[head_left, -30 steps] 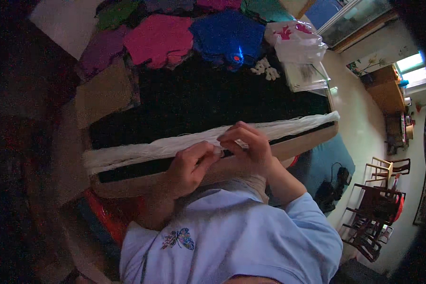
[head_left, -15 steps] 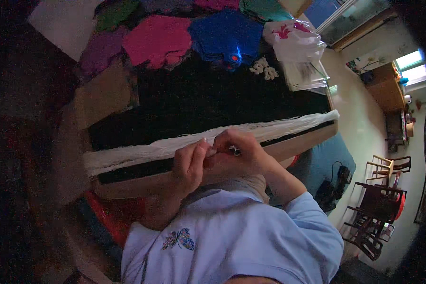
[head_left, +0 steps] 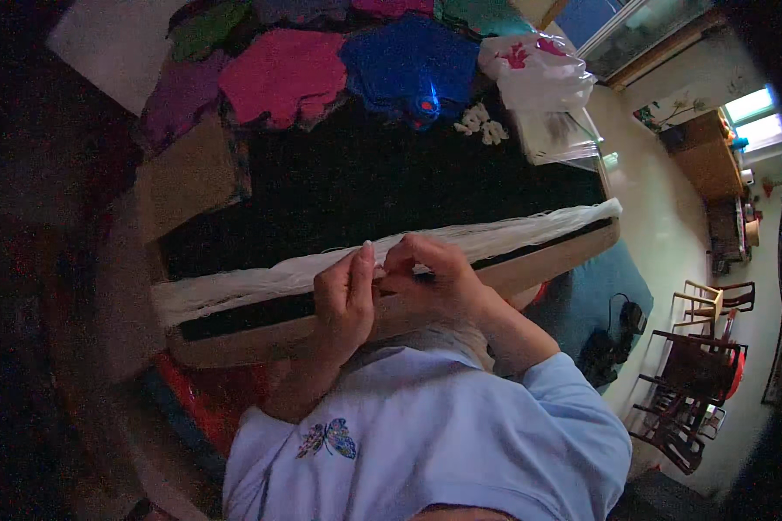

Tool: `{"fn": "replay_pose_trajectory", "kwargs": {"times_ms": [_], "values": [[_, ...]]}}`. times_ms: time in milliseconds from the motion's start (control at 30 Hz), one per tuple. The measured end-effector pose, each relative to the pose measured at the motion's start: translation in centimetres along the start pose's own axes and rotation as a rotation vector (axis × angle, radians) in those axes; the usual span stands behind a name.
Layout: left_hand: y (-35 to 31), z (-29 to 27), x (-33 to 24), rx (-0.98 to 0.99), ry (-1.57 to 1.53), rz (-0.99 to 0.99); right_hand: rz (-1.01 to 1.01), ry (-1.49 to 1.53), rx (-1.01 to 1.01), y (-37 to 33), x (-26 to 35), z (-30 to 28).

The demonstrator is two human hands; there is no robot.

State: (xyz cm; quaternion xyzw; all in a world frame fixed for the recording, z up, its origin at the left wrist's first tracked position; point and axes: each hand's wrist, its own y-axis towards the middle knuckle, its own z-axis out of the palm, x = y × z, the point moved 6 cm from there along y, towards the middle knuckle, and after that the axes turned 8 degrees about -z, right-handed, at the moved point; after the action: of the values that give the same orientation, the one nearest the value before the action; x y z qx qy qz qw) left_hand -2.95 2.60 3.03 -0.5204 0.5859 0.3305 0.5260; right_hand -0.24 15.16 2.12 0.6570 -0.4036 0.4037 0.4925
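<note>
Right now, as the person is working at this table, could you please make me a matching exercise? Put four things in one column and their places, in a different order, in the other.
Things:
1. White strands
2. Plastic bag
3. Pink pieces
4. Left hand

Places:
A. directly left of the blue pieces
B. fingertips close to those of the right hand
C. stretched lengthwise along the near side of the table
D. toward the table's far right corner

Pairs: 1-C, 2-D, 3-A, 4-B
</note>
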Motion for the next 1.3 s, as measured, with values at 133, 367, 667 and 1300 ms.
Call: {"fn": "replay_pose_trajectory", "kwargs": {"times_ms": [133,367,667,1300], "values": [[0.1,0.1,1.8,0.041,-0.045,-0.153,-0.057,0.002,0.020,0.4,0.4,0.1],[0.4,0.7,0.9,0.089,0.104,0.068,0.019,0.100,-0.054,-0.3,-0.1,0.2],[0.3,0.6,0.7,0.073,0.071,0.082,0.013,0.012,-0.016,-0.4,0.2,0.0],[-0.2,0.2,1.5,0.001,-0.008,-0.058,-0.128,-0.098,0.109,0.0,0.4,0.0]]}}
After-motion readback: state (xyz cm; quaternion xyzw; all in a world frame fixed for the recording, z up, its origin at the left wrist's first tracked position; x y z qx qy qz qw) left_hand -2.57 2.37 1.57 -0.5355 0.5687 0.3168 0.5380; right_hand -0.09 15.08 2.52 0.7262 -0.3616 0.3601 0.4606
